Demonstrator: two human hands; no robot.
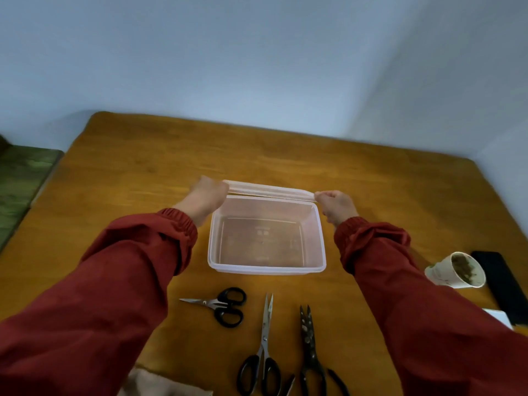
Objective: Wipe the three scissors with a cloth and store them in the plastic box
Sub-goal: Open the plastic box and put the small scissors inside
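**Head view**

1. Plastic box (213, 247): clear, rectangular, round-cornered, lipped rim. Stands uncovered at table centre. The wood grain shows through its floor.
2. Lid (268, 191): translucent white, seen nearly edge-on at the box's far rim, 12 o'clock. Long axis runs 9 to 3. Contact with the rim cannot be told.
3. Left hand (207, 194): blurred, curled round the lid's 9 o'clock end. Red sleeve with elastic cuff.
4. Right hand (335, 205): fingers clenched on the lid's 3 o'clock end.
5. Small scissors (220, 305): steel blades, black loop handles. Flat on the table at 7 o'clock of the box, tips pointing to 9.
6. Long scissors (264, 344): slim bright blades, black handles. At 6 o'clock of the box, tips pointing to 12.
7. Dark scissors (310, 347): heavy, dull blades speckled with pale marks. Just beside the long pair on its 3 o'clock side, tips pointing to 12.
8. Cloth (160, 384): beige, soft, crumpled. At 7 o'clock, cut off by the frame edge.
9. Paper cup (437, 274): white, tilted, with brown matter inside. At 3 o'clock of the box.
10. Black slab (500, 284): flat, oblong, just beyond the cup.
11. Table (171, 155): orange-brown wood, smooth.
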